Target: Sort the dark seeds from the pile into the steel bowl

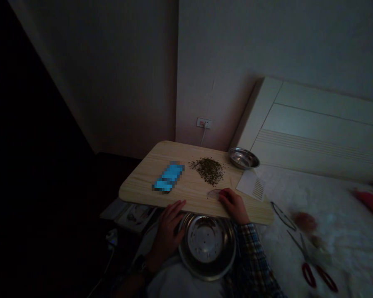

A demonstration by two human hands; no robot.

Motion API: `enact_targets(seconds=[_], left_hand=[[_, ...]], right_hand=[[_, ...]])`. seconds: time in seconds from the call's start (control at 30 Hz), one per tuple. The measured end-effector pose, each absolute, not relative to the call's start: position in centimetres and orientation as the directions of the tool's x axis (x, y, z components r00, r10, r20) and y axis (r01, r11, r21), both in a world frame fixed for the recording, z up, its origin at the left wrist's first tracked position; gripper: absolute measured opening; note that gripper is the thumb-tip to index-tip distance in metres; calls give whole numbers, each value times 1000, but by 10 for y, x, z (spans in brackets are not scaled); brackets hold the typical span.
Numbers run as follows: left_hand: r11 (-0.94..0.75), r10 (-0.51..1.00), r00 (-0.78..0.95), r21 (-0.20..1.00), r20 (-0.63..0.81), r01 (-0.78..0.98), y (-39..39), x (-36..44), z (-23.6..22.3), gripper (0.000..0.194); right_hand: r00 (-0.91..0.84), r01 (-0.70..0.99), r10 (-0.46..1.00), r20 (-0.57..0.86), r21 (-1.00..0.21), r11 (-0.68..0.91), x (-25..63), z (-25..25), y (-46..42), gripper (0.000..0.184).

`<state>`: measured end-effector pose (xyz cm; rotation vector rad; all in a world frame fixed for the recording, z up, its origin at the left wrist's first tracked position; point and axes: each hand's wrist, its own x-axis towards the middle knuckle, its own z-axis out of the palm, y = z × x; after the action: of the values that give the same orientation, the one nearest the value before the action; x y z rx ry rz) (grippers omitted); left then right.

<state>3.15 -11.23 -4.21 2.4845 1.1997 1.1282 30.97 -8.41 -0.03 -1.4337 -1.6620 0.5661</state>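
Note:
My right hand [234, 203] is over the near right part of the small wooden table [143, 186]. Its fingers are closed on a thin, clear, rounded piece [214, 193] lying low against the tabletop; its exact kind is too dim to tell. Beyond it spreads a pile of small greenish-brown grains [209, 169]. My left hand [170, 227] rests at the table's near edge with its fingers stretched out, holding nothing. Below the edge, between my forearms, sits a steel bowl [205, 240] with a few dark specks inside.
A lit, pixelated phone [169, 177] lies left of the grains. At the far right corner stands a second steel bowl [244, 158], near a white slotted card [251, 185]. Red-handled scissors [307, 258] lie on the bed [345, 219]. A wall socket [204, 123] holds a plugged-in cable.

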Motion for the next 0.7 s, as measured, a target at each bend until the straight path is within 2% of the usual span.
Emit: enact_targets(seconds=[0.7], left_hand=[[-658,737,400,442,545,610,-112,32,-44,25]], right_hand=[[-48,556,949,311,-781,284,310,3,-87,18]])
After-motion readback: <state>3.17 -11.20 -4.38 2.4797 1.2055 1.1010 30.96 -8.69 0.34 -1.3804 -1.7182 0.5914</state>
